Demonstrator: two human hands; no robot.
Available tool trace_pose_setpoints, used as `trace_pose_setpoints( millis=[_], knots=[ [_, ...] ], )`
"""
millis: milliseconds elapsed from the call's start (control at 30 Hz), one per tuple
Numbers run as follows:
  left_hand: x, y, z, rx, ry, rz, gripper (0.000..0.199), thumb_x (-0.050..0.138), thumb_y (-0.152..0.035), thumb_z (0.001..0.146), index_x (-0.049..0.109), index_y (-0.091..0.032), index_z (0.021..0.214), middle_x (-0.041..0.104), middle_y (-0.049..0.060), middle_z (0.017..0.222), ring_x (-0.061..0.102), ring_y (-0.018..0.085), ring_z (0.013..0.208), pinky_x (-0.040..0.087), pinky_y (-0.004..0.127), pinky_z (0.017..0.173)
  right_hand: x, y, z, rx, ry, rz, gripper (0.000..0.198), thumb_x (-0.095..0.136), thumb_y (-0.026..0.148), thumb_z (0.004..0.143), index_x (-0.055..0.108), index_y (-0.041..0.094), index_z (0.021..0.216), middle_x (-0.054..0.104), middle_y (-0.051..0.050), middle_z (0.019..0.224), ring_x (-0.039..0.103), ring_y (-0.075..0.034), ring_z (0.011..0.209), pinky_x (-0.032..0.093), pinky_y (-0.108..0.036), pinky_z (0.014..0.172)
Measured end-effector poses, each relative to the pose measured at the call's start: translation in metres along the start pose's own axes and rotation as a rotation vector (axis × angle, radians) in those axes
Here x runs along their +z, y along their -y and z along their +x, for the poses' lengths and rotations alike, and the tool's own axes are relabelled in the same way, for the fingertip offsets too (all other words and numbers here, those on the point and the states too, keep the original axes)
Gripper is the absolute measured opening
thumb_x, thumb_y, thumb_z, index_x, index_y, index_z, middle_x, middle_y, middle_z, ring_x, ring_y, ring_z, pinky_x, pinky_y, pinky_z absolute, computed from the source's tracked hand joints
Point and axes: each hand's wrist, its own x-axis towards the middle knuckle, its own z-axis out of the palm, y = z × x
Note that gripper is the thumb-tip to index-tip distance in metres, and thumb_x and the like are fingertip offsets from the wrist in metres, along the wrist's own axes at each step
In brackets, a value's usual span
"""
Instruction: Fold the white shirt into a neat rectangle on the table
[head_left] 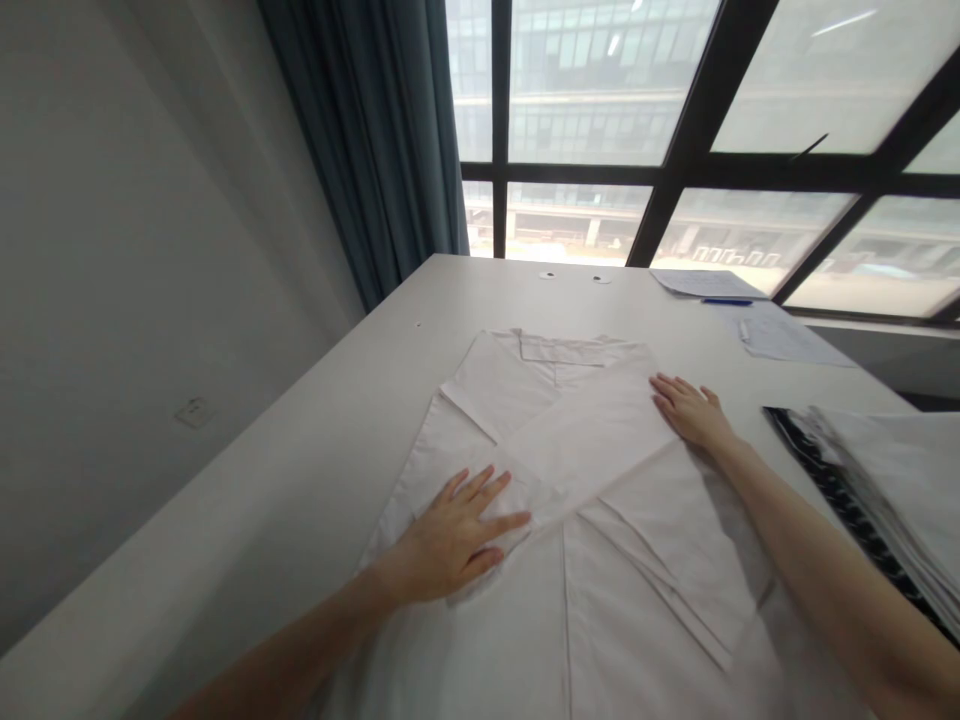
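Observation:
A white garment [622,410] that looks like a shirt or coat lies spread on the table, its collar end toward the window. One sleeve is folded diagonally across its upper part. My left hand [457,535] lies flat on the lower end of that sleeve, fingers spread. At the garment's right shoulder edge my right hand [690,408] rests palm down with its fingers stretched out. Neither hand grips the cloth. The lower end of the garment runs out of view at the bottom.
A pile of folded cloth [900,490], white over black, lies at the table's right. Papers [795,335] and a blue pen [726,301] are at the far right. The white table [300,450] borders a wall on the left; a blue curtain [375,130] and windows stand behind.

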Motion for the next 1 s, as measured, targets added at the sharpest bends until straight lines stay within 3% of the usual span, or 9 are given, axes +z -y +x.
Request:
trace_pose_setpoints(
  millis=[100,200,333,433,600,700,867,1000],
  knots=[
    [-0.001,0.0,0.0,0.014,0.01,0.006,0.053,0.048,-0.034,0.095,0.03,-0.042,0.145,0.016,0.004,0.158,0.017,0.029,0.144,0.019,0.052,0.113,-0.002,-0.013,-0.01,0.083,0.02,-0.006,0.053,0.023,0.045,0.096,0.043,0.024,0.14,0.043,-0.006,0.147,0.041,-0.028,0.133,0.031,-0.06,0.104],
    [-0.003,0.001,0.0,0.024,0.015,-0.015,0.054,0.049,-0.034,0.094,0.031,-0.042,0.144,0.016,0.004,0.158,0.017,0.029,0.144,0.019,0.052,0.113,-0.006,-0.017,-0.023,0.094,-0.05,-0.022,0.052,0.023,0.041,0.096,0.045,0.021,0.139,0.041,-0.01,0.148,0.039,-0.029,0.134,0.03,-0.06,0.105],
    [-0.012,-0.001,0.0,0.029,0.075,-0.058,0.051,0.048,-0.032,0.095,0.034,-0.04,0.143,0.02,0.005,0.157,0.017,0.028,0.144,0.018,0.053,0.114,-0.012,-0.015,-0.048,-0.026,-0.213,-0.012,0.047,0.028,0.034,0.095,0.048,0.02,0.135,0.044,-0.011,0.145,0.041,-0.029,0.132,0.032,-0.057,0.106],
    [-0.021,-0.01,-0.002,0.051,0.152,-0.102,0.053,0.048,-0.037,0.095,0.032,-0.035,0.145,0.023,0.008,0.156,0.019,0.028,0.144,0.017,0.053,0.114,-0.02,-0.008,-0.078,-0.148,-0.255,0.079,0.044,0.033,0.033,0.094,0.05,0.019,0.133,0.048,-0.013,0.141,0.044,-0.029,0.13,0.038,-0.051,0.104],
    [-0.031,-0.039,-0.006,0.12,0.265,-0.139,0.075,0.065,-0.05,0.081,0.031,-0.031,0.146,0.016,0.015,0.156,0.017,0.034,0.143,0.02,0.056,0.112,-0.044,0.025,-0.153,-0.355,-0.132,0.292,0.041,0.042,0.033,0.094,0.05,0.025,0.133,0.049,-0.009,0.141,0.045,-0.024,0.13,0.042,-0.043,0.105],
    [-0.034,-0.048,-0.005,0.15,0.29,-0.156,0.074,0.065,-0.051,0.081,0.033,-0.031,0.145,0.019,0.014,0.156,0.018,0.034,0.143,0.022,0.056,0.112,-0.056,0.047,-0.195,-0.386,-0.02,0.342,0.039,0.045,0.034,0.094,0.053,0.029,0.132,0.048,-0.007,0.142,0.044,-0.025,0.131,0.045,-0.043,0.102],
    [-0.036,-0.037,-0.01,0.124,0.191,-0.174,0.063,0.058,-0.044,0.089,0.033,-0.031,0.145,0.028,0.01,0.154,0.022,0.03,0.143,0.021,0.054,0.114,-0.065,0.065,-0.234,-0.343,0.028,0.317,0.042,0.048,0.034,0.092,0.053,0.033,0.133,0.051,-0.006,0.141,0.043,-0.029,0.132,0.038,-0.057,0.105],
    [-0.033,-0.031,-0.027,0.131,0.154,-0.205,0.073,0.062,-0.052,0.083,0.032,-0.031,0.146,0.024,0.01,0.156,0.021,0.031,0.143,0.02,0.053,0.114,-0.074,0.079,-0.256,-0.46,0.114,0.391,0.047,0.055,0.035,0.089,0.05,0.037,0.136,0.048,-0.003,0.143,0.04,-0.028,0.134,0.039,-0.052,0.106]
  ],
)
